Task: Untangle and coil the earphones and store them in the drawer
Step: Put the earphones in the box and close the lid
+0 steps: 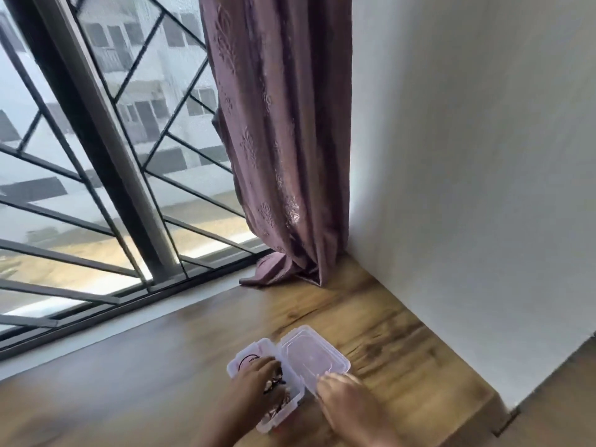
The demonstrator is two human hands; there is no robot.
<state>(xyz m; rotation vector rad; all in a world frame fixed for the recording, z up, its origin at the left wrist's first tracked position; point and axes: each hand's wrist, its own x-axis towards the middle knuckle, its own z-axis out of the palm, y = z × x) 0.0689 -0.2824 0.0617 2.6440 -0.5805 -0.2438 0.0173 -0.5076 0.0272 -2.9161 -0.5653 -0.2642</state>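
Observation:
A clear plastic box (237, 366) lies on the wooden tabletop (145, 382), its clear lid (309, 356) beside it on the right. Dark thin cords (248, 361) and other small items lie inside the box. My left hand (254, 380) reaches into the box with its fingers among the contents; whether it grips anything is hidden and blurred. My right hand (342, 398) rests at the near edge of the lid, fingers touching it. No drawer is in view.
A barred window (96, 188) runs along the table's far edge. A mauve patterned curtain (283, 140) hangs into the corner, its hem on the table. A white wall (467, 188) bounds the right side; the table's right edge drops off near it.

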